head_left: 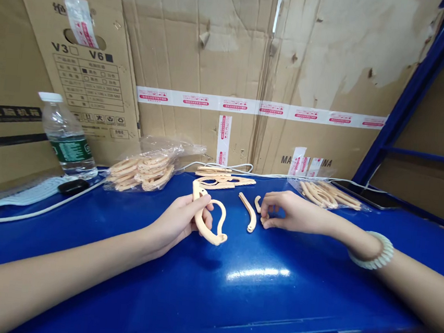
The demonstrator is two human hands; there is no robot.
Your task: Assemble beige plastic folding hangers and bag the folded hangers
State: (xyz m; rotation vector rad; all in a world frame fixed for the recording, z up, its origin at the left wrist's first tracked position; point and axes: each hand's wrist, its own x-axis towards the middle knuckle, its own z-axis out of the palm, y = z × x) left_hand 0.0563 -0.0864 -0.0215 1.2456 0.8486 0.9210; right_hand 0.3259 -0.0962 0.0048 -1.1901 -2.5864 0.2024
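My left hand (191, 218) is closed around a beige plastic folding hanger piece (210, 233), a curved arm with a thinner looped strip on its right side. It is held up above the blue table. My right hand (286, 210) is at the table surface with its fingertips pinched on a small beige piece (263, 220), mostly hidden by the fingers. Beside those fingertips lies a small beige hook (257, 204). A loose curved hanger arm (248, 213) lies between my two hands.
Several beige hanger parts (240, 181) lie behind my left hand. Bagged hanger parts stand at back left (143, 172) and back right (329, 193). A water bottle (70, 144), a black object (73, 187), a white cable (40, 213) and a dark phone-like slab (366, 195) surround the work area. Cardboard (201, 60) walls the back.
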